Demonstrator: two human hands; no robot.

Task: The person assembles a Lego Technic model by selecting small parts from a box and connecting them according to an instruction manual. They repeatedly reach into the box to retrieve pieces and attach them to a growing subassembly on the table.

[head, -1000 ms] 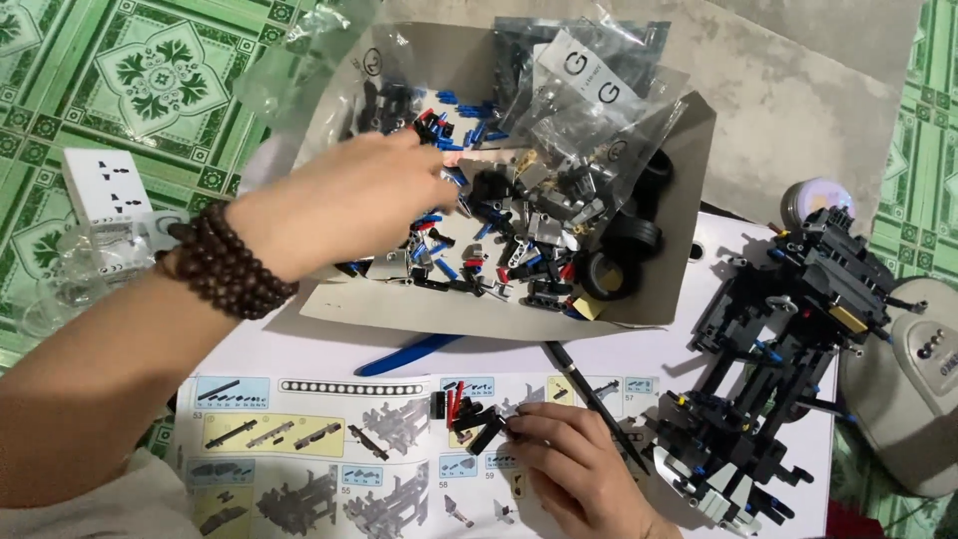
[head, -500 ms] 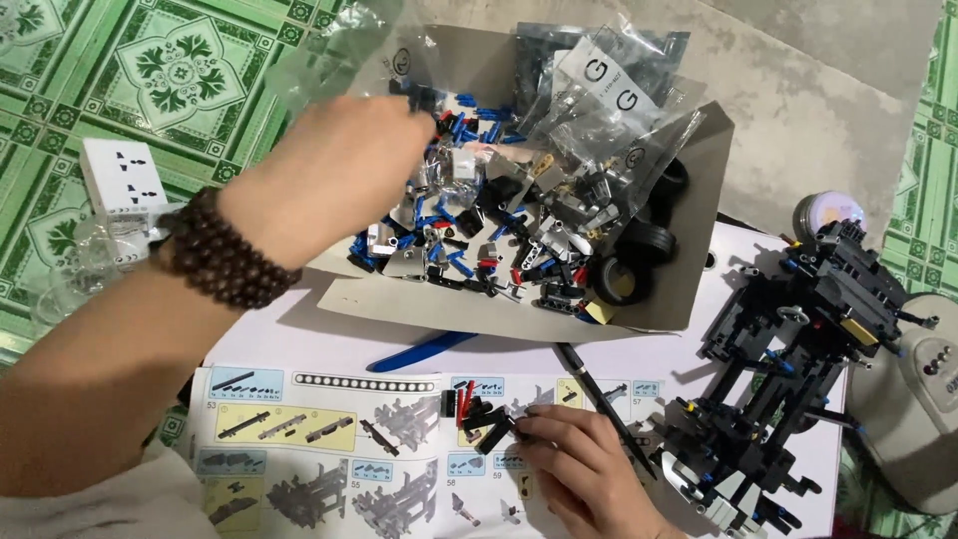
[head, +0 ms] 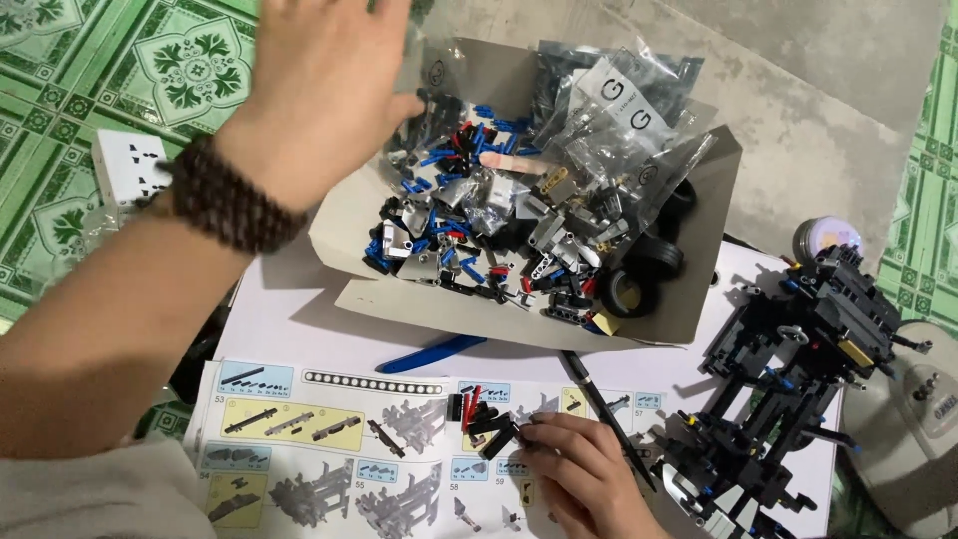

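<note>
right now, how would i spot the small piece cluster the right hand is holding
Start at the open instruction booklet lying below the grey cardboard tray of loose parts. On its middle pages the right hand pinches a small black piece cluster at the fingertips. A red pin sticking up from it sets it apart from the printed diagrams around it.

Left hand (head: 319, 90) raised, fingers spread, right hand (head: 579, 479) low, fingers curled
</note>
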